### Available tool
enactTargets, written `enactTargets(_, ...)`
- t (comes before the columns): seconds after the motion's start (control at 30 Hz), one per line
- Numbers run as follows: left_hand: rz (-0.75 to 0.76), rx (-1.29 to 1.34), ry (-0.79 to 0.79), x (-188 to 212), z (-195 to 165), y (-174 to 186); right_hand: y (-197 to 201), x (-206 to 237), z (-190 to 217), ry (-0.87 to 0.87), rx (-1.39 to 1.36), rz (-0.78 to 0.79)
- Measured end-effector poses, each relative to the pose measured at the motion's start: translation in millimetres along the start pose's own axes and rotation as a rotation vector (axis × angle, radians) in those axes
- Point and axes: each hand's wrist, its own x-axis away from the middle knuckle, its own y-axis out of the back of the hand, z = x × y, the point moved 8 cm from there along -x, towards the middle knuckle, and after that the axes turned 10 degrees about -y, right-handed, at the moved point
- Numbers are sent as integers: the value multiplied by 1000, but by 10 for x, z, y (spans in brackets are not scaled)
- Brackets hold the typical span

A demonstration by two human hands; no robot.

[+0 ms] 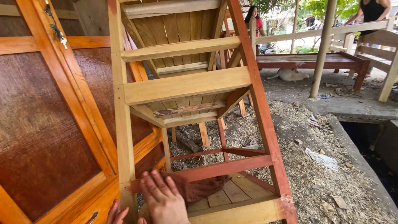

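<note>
- The wooden chair frame (186,87) stands tilted in the middle of the view, its pale unfinished rails and slats seen from below, with its right leg and lower crossbars coated reddish-brown.
- The right hand (163,199) lies flat with fingers spread at the chair frame's lower left, pressing a dark red rag (199,188) against the lowest stained crossbar (224,168).
- The rag bunches under the crossbar, just right of the hand, and hangs over the pale slats beneath it.
- The left hand (117,214) shows only as a few fingertips at the bottom edge, touching the foot of the chair frame's left leg; whether it grips anything cannot be told.
- A varnished wooden door panel (49,124) leans directly left of the chair frame.
- Sawdust and wood shavings (315,182) cover the ground to the right of the chair frame.
- Beyond the chair frame, to the upper right, stands a low reddish bench (311,61), with a pale animal (290,75) lying beneath it.
- Two other people (253,18) stand further behind the bench.
</note>
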Motion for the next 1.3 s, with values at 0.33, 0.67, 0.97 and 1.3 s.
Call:
enactTargets(0.33, 176, -204, 183, -315, -595, -203, 338, 28, -415, 163, 192, 41)
enactTargets(0.67, 129, -163, 352, -52, -448, -151, 1656, 481, -1833, -283, 315, -178)
enactTargets(0.97, 21, -93, 358, -94, -445, -114, 460, -247, -1135, -220, 227, 143)
enactTargets(1.3, 37, -230, 316, -138, -463, -86, -563, -729, -267, -430, -3, 312)
